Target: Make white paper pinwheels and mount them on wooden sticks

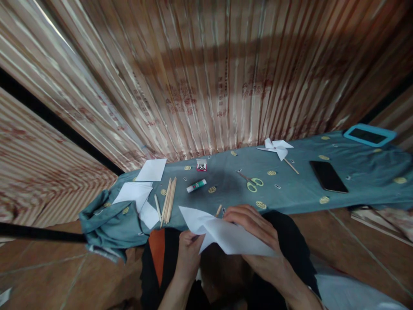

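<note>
A white paper, cut and folded into blades like a pinwheel [226, 232], is held in front of my lap between both hands. My left hand [191, 249] pinches its left side, thumb on the paper. My right hand [253, 228] is closed on the right part, fingers over the top edge. Behind the paper the tip of a wooden stick [218, 210] shows; whether it joins the paper is hidden. Beyond my hands lie a glue stick [196, 186], green-handled scissors [253, 183] and a small red open box [201, 165] with metal bits in it.
A finished-looking paper pinwheel on a stick [275, 147] lies at the back right, near a black phone [328, 176] and a blue-framed tablet [369, 135]. At left are several wooden sticks [169, 200], a pencil-like stick [158, 207] and white paper sheets [151, 170] on the green cloth [226, 172].
</note>
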The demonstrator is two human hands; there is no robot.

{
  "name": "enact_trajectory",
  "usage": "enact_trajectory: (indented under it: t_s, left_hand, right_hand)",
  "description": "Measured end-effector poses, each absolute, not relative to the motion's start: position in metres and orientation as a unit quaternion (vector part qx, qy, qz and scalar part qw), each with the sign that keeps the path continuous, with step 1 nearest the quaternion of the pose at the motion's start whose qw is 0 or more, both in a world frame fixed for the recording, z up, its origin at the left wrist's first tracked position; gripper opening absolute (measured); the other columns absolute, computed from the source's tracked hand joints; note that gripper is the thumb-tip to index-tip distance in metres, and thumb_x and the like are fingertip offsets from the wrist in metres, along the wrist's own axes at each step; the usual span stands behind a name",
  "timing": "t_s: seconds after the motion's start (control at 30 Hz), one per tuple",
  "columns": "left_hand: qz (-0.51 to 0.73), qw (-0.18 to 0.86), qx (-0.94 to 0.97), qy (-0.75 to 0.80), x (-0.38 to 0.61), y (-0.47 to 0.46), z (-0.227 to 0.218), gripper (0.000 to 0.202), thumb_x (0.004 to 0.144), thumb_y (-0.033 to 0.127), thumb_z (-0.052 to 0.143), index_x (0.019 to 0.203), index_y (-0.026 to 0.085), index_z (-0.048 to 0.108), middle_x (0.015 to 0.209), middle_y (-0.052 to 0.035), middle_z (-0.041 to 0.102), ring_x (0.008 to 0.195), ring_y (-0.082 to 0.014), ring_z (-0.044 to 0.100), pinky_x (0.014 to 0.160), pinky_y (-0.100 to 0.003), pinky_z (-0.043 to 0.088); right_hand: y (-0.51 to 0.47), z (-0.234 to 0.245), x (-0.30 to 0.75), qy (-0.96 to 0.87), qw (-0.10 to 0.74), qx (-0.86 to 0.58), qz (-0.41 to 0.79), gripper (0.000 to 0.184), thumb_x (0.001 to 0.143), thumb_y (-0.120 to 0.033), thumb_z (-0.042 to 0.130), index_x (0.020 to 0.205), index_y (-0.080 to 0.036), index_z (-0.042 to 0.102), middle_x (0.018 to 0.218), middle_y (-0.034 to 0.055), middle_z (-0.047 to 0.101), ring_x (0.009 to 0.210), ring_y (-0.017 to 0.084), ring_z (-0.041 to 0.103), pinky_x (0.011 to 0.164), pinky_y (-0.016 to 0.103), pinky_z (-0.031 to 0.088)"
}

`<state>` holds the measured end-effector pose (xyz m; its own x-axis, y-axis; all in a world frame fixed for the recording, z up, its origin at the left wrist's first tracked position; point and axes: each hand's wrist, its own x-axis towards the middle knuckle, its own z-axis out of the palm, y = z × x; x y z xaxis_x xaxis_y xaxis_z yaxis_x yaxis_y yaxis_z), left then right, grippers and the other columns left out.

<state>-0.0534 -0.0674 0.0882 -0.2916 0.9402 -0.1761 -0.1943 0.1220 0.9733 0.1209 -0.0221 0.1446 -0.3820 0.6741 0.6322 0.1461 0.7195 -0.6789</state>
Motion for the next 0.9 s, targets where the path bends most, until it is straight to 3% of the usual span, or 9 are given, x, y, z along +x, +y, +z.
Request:
enact_trajectory:
  t_s: [0.1, 0.23, 0.57, 0.77, 0.9]
  left_hand:
    - [0.579, 0.507, 0.321, 0.552, -0.05, -0.069, 0.087, 0.018, 0.058, 0.031, 0.082, 0.058, 0.014, 0.074, 0.045, 0.0009, 0.056, 0.048, -0.0115, 0.048, 0.05, -0.022, 0.04]
    - [0.599, 0.546, 0.28, 0.514, -0.043, -0.071, 0.088, 0.021, 0.053, 0.03, 0.086, 0.055, 0.014, 0.072, 0.047, 0.0009, 0.056, 0.047, -0.0088, 0.044, 0.048, -0.02, 0.037]
    - [0.636, 0.555, 0.272, 0.462, -0.032, -0.072, 0.101, 0.034, 0.051, 0.039, 0.088, 0.054, 0.013, 0.068, 0.048, 0.0029, 0.052, 0.047, -0.0068, 0.041, 0.046, -0.018, 0.035]
    - [0.629, 0.532, 0.296, 0.483, -0.035, -0.074, 0.094, 0.032, 0.055, 0.041, 0.086, 0.07, 0.015, 0.076, 0.055, -0.0011, 0.062, 0.053, -0.0135, 0.053, 0.053, -0.024, 0.045]
    - [0.634, 0.515, 0.277, 0.506, -0.032, -0.072, 0.1, 0.032, 0.05, 0.041, 0.088, 0.066, 0.016, 0.076, 0.055, -0.0017, 0.065, 0.052, -0.0143, 0.056, 0.054, -0.026, 0.049]
  right_hand:
    - [-0.021, 0.146, 0.119, -0.771, 0.506, -0.26, 0.285, 0.02, 0.089, -0.01, 0.054, 0.103, -0.023, 0.059, 0.095, 0.0039, 0.067, 0.09, 0.018, 0.063, 0.08, 0.032, 0.048]
    - [-0.021, 0.149, 0.115, -0.75, 0.521, -0.271, 0.304, 0.018, 0.09, -0.01, 0.052, 0.1, -0.023, 0.06, 0.092, 0.0032, 0.068, 0.087, 0.016, 0.064, 0.078, 0.029, 0.049]
    - [-0.027, 0.146, 0.115, -0.746, 0.521, -0.268, 0.317, 0.025, 0.087, -0.008, 0.053, 0.104, -0.023, 0.06, 0.096, 0.0033, 0.068, 0.09, 0.017, 0.064, 0.08, 0.03, 0.049]
    - [-0.028, 0.144, 0.115, -0.736, 0.522, -0.28, 0.327, 0.022, 0.087, -0.01, 0.056, 0.103, -0.024, 0.062, 0.097, 0.0036, 0.069, 0.092, 0.018, 0.065, 0.081, 0.032, 0.05]
    - [-0.03, 0.142, 0.116, -0.729, 0.517, -0.294, 0.338, 0.021, 0.087, -0.012, 0.058, 0.102, -0.025, 0.063, 0.098, 0.0034, 0.069, 0.093, 0.018, 0.065, 0.082, 0.032, 0.05]
